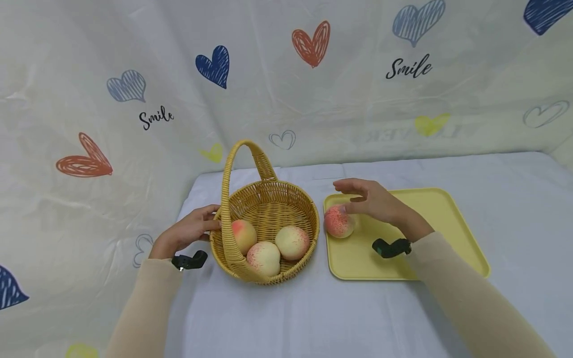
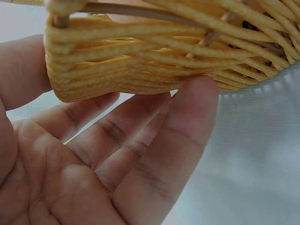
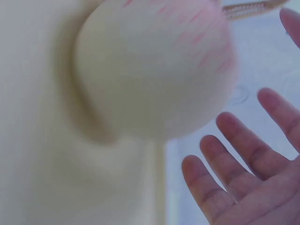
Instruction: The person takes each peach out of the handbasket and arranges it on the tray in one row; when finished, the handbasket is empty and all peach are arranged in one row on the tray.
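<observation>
One round pink-speckled peach (image 1: 337,223) sits on the yellow rectangular tray (image 1: 443,233). Your right hand (image 1: 371,201) is spread beside it, gripping nothing; left hand (image 1: 190,229) rests loosely extended against the yellow wicker basket (image 1: 288,199). Looks like grasping; next calls for curling right fingers.

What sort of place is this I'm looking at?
Probably a small staged tabletop setup, perhaps for recording: a heart-and-"Smile" printed backdrop hangs right behind, a plain pale tablecloth covers the work surface, and black wrist cameras are being worn.
</observation>
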`<state>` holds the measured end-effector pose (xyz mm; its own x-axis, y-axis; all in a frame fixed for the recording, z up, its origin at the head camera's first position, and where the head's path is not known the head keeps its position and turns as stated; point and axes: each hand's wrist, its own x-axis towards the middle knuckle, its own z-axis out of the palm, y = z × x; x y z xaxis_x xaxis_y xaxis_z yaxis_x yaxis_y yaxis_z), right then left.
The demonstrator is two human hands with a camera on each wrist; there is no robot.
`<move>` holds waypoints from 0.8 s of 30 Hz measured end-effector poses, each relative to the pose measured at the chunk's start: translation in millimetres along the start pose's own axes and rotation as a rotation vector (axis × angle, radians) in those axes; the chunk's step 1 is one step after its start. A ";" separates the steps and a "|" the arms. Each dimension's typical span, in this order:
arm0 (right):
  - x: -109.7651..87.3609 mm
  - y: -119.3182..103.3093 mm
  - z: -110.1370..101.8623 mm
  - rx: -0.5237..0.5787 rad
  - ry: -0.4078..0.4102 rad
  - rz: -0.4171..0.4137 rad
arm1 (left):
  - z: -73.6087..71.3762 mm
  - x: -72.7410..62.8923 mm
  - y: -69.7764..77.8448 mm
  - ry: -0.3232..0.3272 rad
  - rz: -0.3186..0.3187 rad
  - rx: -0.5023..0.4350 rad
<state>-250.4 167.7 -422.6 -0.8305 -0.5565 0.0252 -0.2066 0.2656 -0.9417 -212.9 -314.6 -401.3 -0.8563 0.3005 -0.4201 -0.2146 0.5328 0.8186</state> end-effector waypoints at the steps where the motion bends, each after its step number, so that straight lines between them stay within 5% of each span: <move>1: 1.6 -5.1 0.9 -0.002 0.007 -0.015 | 0.2 0.0 0.1 0.002 -0.001 0.002; 8: 17.2 -43.9 14.7 0.016 -0.063 -0.096 | 0.6 0.2 -3.2 0.026 -0.023 0.019; 15: 36.5 -64.9 38.1 0.034 -0.222 -0.068 | 2.3 0.3 -3.6 0.037 -0.017 0.016; 24: 60.5 -73.4 62.2 -0.096 -0.401 -0.017 | 3.2 -1.8 -4.7 0.031 -0.012 0.010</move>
<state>-253.3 65.5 -372.9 -0.5626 -0.8194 -0.1100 -0.2822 0.3154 -0.9060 -208.9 -315.1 -405.6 -0.8677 0.2695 -0.4177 -0.2206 0.5443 0.8094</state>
